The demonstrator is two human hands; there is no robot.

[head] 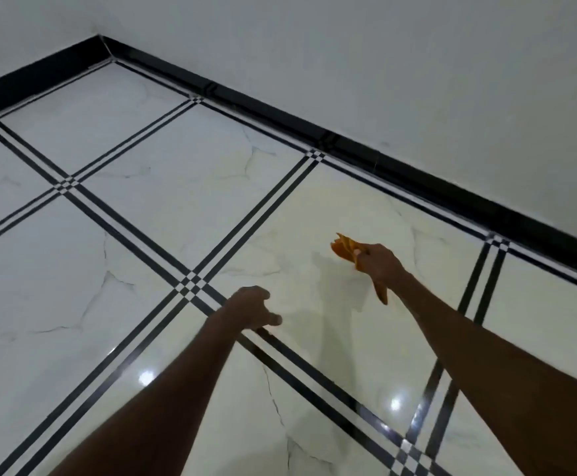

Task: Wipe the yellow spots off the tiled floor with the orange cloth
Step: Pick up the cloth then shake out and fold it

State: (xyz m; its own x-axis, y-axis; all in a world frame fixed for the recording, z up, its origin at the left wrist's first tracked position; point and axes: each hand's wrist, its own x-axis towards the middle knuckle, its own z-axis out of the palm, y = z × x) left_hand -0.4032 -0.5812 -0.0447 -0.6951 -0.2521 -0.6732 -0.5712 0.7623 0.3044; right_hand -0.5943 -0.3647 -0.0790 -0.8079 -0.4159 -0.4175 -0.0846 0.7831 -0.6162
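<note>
My right hand (379, 261) grips the orange cloth (343, 247) bunched in its fist, over a white marble-look floor tile (314, 214); one end of the cloth sticks out ahead of the knuckles and another hangs down by the wrist. Whether the cloth touches the floor I cannot tell. My left hand (254, 307) hovers lower and to the left, near a black-striped tile joint (190, 286), fingers loosely curled and holding nothing. No yellow spots show clearly on the glossy tiles; the tile under the cloth has only a faint yellowish tint.
A black skirting board (348, 146) runs along the white wall (383, 63) behind and to the right, meeting another wall at the far left corner. White tiles with black double stripes stretch all around. Two light glares reflect off the floor near my forearms.
</note>
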